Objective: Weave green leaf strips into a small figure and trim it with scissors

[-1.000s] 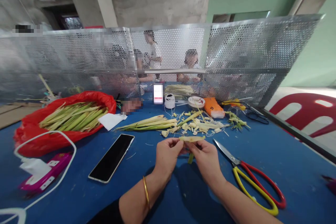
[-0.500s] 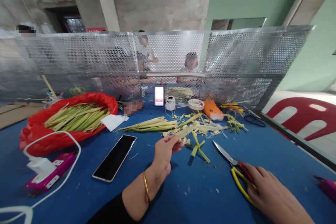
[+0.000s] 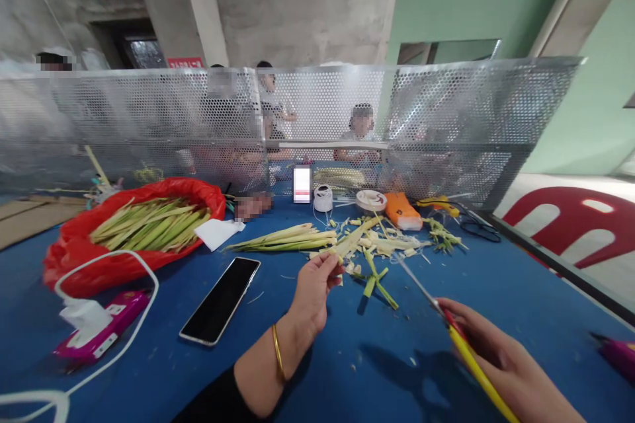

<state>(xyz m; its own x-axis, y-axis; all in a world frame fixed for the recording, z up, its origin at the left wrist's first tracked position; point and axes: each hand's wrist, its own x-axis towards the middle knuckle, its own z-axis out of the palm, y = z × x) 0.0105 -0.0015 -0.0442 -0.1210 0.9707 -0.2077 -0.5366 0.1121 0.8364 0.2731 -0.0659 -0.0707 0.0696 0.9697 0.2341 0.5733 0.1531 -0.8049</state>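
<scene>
Between thumb and fingers, my left hand (image 3: 316, 281) pinches a pale green leaf strip (image 3: 358, 238), which points up and to the right. My right hand (image 3: 489, 340) is closed around scissors (image 3: 461, 337) with red and yellow handles, tilted up off the table, blades pointing toward the scraps. Just right of my left hand lies a cross-shaped piece of folded green leaf (image 3: 374, 281). Pale leaf scraps (image 3: 391, 244) are strewn behind it. A bundle of long leaves (image 3: 285, 238) rests to the left of the scraps.
A red plastic bag (image 3: 64, 258) full of leaves stands at left, near a purple power strip (image 3: 106, 330) with a white cable. A black phone (image 3: 221, 301) lies left of my arm. Thread spool (image 3: 323, 199), tape roll (image 3: 371, 201) and orange packet (image 3: 403, 211) line the perforated metal divider (image 3: 317, 106).
My right hand has lifted the scissors from the table and turned them on edge. My left hand still holds the leaf strip, nearly in the same place.
</scene>
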